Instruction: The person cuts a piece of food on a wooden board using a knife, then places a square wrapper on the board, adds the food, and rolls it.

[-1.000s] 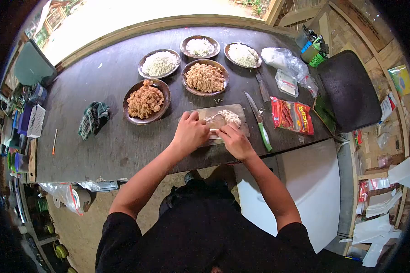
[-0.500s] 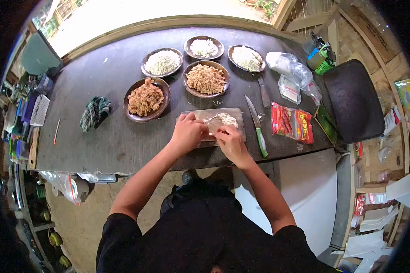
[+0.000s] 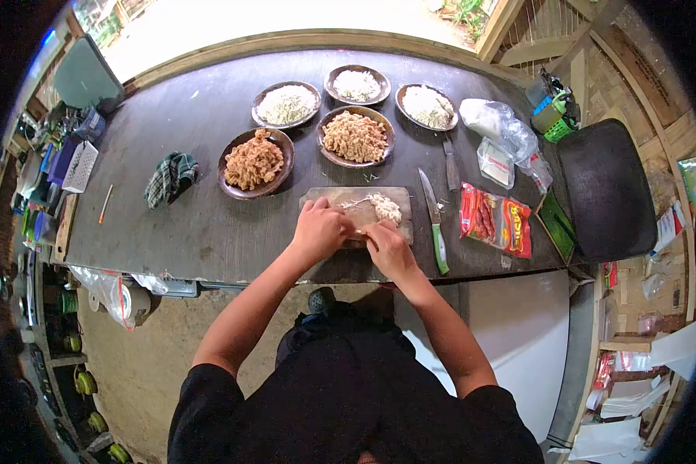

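Observation:
Both my hands are over a small cutting board (image 3: 398, 229) near the table's front edge. My left hand (image 3: 322, 230) has its fingers curled together on the board's left part. Close beside it, my right hand (image 3: 388, 246) pinches at a small pale piece between the two hands, too small to make out. Behind my right hand lies a heap of pale shreds (image 3: 384, 207) on the board. A knife with a green handle (image 3: 439, 247) rests just right of the board, its blade pointing away from me.
Beyond the board stand bowls of brown pieces (image 3: 355, 136) and plates of pale shreds (image 3: 287, 104). At right are a dark-handled tool (image 3: 451, 166), a red packet (image 3: 495, 220), plastic bags (image 3: 503, 127) and a black chair (image 3: 607, 189). A checked cloth (image 3: 170, 179) lies at left.
The view has shifted slightly. My hands stay together over the board, and my right hand has turned a little, with its fingers closer to my left hand.

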The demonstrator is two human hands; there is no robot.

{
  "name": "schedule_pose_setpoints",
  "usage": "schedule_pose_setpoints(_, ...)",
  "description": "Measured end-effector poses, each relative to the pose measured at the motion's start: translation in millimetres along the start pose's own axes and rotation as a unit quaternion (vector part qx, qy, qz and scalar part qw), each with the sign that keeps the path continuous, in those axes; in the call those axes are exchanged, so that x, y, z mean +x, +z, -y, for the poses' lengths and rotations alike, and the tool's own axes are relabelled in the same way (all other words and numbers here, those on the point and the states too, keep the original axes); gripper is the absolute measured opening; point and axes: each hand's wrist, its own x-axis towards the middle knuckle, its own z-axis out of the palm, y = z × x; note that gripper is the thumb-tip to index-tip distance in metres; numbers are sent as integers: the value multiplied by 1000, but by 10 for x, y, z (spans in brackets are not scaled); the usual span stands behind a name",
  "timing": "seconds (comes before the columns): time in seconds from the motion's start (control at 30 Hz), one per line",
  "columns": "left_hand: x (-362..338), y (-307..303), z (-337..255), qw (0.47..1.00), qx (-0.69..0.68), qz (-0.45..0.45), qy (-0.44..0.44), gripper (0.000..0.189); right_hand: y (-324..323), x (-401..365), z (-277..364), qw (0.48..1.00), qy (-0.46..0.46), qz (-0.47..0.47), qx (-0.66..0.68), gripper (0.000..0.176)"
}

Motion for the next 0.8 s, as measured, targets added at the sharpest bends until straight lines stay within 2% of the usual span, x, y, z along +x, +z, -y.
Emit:
schedule_pose_setpoints(0.13,-83,-26,-68,1000,-16,15,-10,10,-17,-19,-4,999,38,16,35,25)
schedule_pose_setpoints(0.2,-105,-36,-110,1000,-17,16,-20,9,2,-19,-25,995,81,-13,58,26)
schedule_pose_setpoints(0.33,-162,-33,-149,999,-24,0,-42,10,26,-48,-61,994,90,-2,66,27)
schedule_pose_setpoints(0.4,-166,-38,-179,999,-25,-7,-42,12,-7,-74,-57,996,67,9,55,26)
schedule_pose_setpoints(0.63,-142,20,-221,998,-24,21,-56,20,-60,-121,-12,995,75,1,59,26)
schedule_pose_setpoints(0.73,-120,36,-270,998,-17,18,-50,20,-207,-187,-14,998,56,-26,-7,20)
schedule_pose_setpoints(0.8,-105,63,-336,998,-19,18,-56,19,-387,-258,-39,991,80,-63,-90,18)
